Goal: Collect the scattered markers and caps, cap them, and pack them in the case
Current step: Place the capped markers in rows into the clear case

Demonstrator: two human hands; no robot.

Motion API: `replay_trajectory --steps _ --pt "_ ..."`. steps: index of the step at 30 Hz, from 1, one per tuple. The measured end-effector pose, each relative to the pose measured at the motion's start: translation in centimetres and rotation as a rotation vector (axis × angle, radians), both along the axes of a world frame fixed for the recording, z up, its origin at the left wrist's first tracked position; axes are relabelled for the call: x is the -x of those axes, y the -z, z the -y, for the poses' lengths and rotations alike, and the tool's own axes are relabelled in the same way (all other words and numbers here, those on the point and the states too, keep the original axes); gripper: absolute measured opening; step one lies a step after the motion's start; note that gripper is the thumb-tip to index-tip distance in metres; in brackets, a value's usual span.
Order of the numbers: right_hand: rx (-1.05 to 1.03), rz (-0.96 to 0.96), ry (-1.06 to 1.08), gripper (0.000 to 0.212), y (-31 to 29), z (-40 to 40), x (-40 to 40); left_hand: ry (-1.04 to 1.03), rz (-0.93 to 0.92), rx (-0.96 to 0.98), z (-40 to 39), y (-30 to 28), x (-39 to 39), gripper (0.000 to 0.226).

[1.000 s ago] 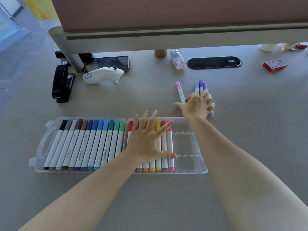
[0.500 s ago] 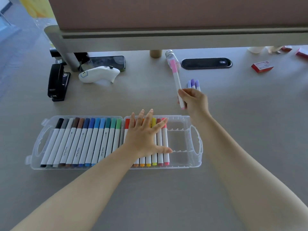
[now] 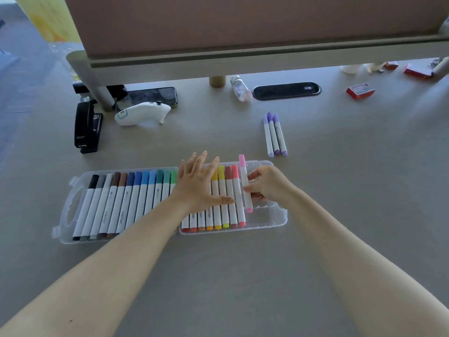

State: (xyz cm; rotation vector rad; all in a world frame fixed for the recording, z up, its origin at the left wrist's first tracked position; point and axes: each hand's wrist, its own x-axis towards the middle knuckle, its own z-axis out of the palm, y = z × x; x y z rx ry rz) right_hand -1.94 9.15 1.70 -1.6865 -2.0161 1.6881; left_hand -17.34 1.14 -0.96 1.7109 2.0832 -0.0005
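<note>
Nearest, the clear case lies open on the desk, both halves lined with capped markers. Over its right half the left hand rests flat on the warm-coloured row, fingers spread. Just right of that hand, the right hand pinches the pink marker above the case's free slots — beside the red one. Beyond the case, three purple markers lie together.

The grey desk carries the open clear case near its front. Three purple markers lie side by side behind it. A black stapler, phone, small bottle and red box lie farther back.
</note>
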Motion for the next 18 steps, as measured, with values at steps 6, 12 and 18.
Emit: replay_trajectory --steps 6,12,18 --pt "0.029 0.046 -0.053 0.014 0.6 0.3 -0.3 0.000 0.005 -0.013 0.3 -0.1 -0.4 0.106" --pt "-0.074 0.044 -0.013 0.012 0.1 -0.9 -0.9 0.022 0.008 -0.022 -0.8 -0.2 -1.4 0.094" --pt "-0.443 -0.031 0.318 0.031 0.5 -4.0 -1.2 0.087 -0.093 0.000 -2.4 0.4 -2.6 0.087"
